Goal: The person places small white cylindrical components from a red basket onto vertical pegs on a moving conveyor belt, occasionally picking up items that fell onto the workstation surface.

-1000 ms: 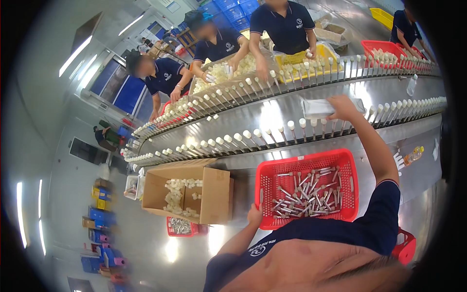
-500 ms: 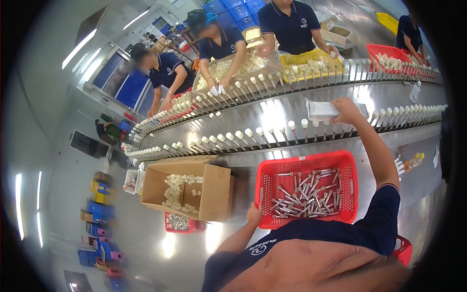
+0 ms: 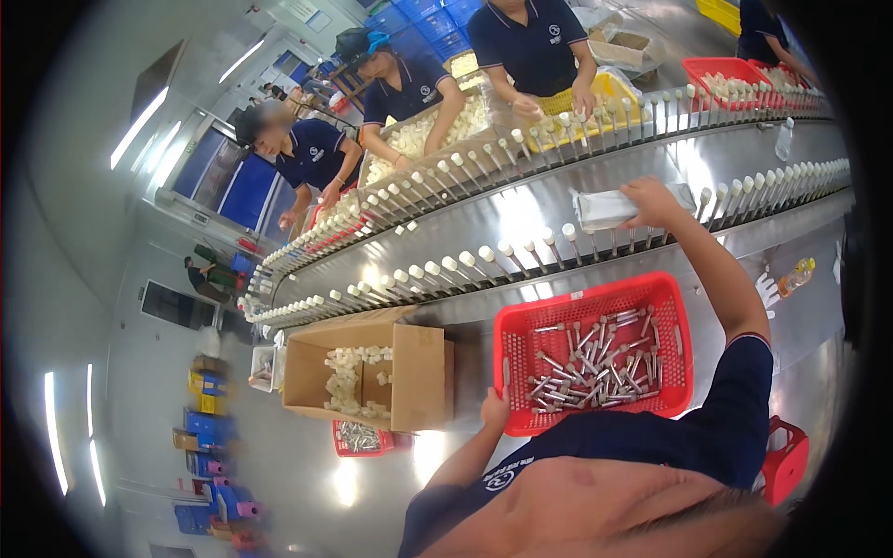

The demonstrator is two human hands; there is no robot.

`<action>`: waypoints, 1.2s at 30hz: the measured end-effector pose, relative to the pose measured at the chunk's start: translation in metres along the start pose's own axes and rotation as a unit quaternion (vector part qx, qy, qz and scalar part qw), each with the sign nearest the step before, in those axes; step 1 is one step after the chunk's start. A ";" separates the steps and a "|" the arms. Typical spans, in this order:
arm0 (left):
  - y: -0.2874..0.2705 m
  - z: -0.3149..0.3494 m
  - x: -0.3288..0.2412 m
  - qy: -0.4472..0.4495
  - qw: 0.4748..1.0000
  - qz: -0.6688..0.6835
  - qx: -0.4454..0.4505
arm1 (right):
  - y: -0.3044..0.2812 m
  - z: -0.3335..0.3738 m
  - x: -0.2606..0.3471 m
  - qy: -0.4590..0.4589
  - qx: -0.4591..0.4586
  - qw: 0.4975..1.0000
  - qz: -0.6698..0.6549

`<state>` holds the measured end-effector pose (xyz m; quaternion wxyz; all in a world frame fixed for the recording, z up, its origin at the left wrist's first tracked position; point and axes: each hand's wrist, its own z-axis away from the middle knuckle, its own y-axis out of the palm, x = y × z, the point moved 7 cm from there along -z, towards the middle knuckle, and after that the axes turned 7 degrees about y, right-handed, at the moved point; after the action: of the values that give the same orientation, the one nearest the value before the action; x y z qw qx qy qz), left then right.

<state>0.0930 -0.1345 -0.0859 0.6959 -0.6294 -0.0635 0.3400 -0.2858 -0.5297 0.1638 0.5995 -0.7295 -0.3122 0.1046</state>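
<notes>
Co-worker's hand (image 3: 402, 162) has been withdrawn. Flat white packet (image 3: 603, 210) is gripped by right hand (image 3: 653, 203), red plastic basket (image 3: 614, 298)—likely for steadiness—by left hand (image 3: 495, 407).

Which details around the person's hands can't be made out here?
Head view:
- White oblong packet: middle hidden by the right hand.
- Left hand: too small to tell how its fingers meet the red perforated plastic basket.
- Silvery metal rods: lower ones covered by upper ones.
- Small red plastic basket: partly hidden by the brown cardboard box.
</notes>
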 end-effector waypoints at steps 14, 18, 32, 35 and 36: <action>-0.004 0.008 -0.001 -0.012 1.000 -0.015 0.017 | 0.013 -0.001 0.004 -0.019 -0.012 1.000 -0.009; -0.007 0.000 -0.007 -0.007 1.000 0.000 0.007 | -0.007 -0.003 -0.004 0.015 -0.012 1.000 -0.006; -0.005 -0.001 -0.004 -0.005 1.000 -0.006 -0.006 | 0.008 -0.016 0.008 -0.021 -0.001 1.000 0.003; -0.004 -0.003 -0.005 -0.007 1.000 -0.003 -0.003 | -0.010 -0.017 0.002 -0.026 -0.022 0.999 0.039; -0.005 -0.003 -0.004 -0.008 1.000 -0.007 0.005 | -0.020 -0.018 0.003 -0.021 -0.027 0.998 0.055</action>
<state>0.0936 -0.1393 -0.0802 0.7010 -0.6225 -0.0723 0.3405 -0.2807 -0.5412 0.1878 0.5666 -0.7589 -0.2867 0.1445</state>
